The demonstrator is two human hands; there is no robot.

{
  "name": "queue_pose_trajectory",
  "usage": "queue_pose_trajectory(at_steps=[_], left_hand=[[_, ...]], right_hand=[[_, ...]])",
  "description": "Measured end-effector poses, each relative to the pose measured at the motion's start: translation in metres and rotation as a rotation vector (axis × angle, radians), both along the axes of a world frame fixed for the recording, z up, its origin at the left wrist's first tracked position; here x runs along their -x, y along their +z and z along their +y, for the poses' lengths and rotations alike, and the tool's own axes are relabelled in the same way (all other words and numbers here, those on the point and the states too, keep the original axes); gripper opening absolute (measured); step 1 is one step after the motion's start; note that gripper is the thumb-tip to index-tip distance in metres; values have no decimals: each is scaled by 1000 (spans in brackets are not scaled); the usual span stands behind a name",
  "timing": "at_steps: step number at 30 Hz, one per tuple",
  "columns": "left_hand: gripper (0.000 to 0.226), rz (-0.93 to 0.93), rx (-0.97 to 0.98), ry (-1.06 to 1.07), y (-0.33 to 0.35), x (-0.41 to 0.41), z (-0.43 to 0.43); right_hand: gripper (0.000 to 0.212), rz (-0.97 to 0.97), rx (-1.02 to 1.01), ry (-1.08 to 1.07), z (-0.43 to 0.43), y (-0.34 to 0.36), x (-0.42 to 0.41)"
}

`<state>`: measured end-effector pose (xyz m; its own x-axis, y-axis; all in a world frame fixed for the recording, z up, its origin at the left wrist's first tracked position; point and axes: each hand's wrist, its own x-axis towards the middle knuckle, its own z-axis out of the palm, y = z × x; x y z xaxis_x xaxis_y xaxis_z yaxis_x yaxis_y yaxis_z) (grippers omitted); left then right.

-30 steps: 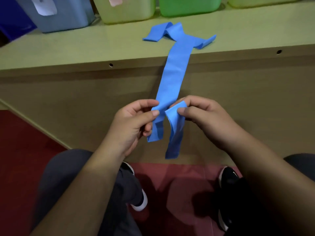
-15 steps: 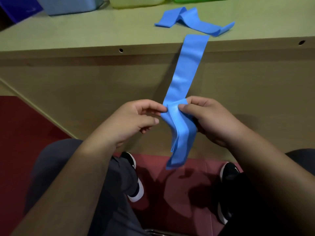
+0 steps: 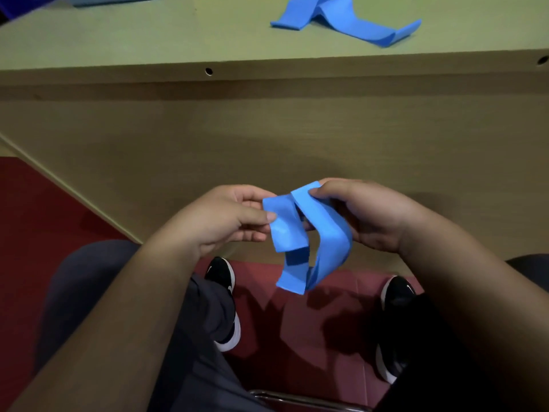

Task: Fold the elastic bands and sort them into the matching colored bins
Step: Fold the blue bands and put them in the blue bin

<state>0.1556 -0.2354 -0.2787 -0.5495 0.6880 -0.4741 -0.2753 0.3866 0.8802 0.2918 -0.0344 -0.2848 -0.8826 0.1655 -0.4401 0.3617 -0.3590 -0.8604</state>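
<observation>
Blue elastic band (image 3: 309, 233) between both hands' fingers (image 3: 269, 216)

Both forearms reaching fwd, hands close together. Left hand (image 3: 225, 217) pinching w/ thumb over curled fingers; right hand (image 3: 361, 214) gripping opposite it, fingertips pressing inward.

The folded elastic band (image 3: 309, 233) held between both hands was plain bright blue, unpatterned. A second band (image 3: 350, 22) on the worktop (image 3: 148, 37) was the same blue. The worktop was pale olive-green, its front panel tan. The floor (image 3: 44, 209) was dark red. Trousers (image 3: 118, 292) were dark grey. Shoes (image 3: 221, 275) were black with white soles.
</observation>
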Motion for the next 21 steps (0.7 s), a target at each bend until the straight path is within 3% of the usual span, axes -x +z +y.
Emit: queue_pose_trajectory(at_steps=[3,10,14,18,21], left_hand=[[31,-47,-32,73,1,3,5],[32,-23,-39,89,2,6,16],[35,-68,-134,37,7,1,20],[42,95,-136,-50,6,-4,22],[41,270,-150,-63,3,-7,26]], right_hand=[[19,17,-24,5,6,3,-1],[8,30,-150,-38,7,1,0],[21,71,-100,-123,8,1,3],[11,72,-13,-156,13,0,6],[21,63,54,-178,14,-1,7]])
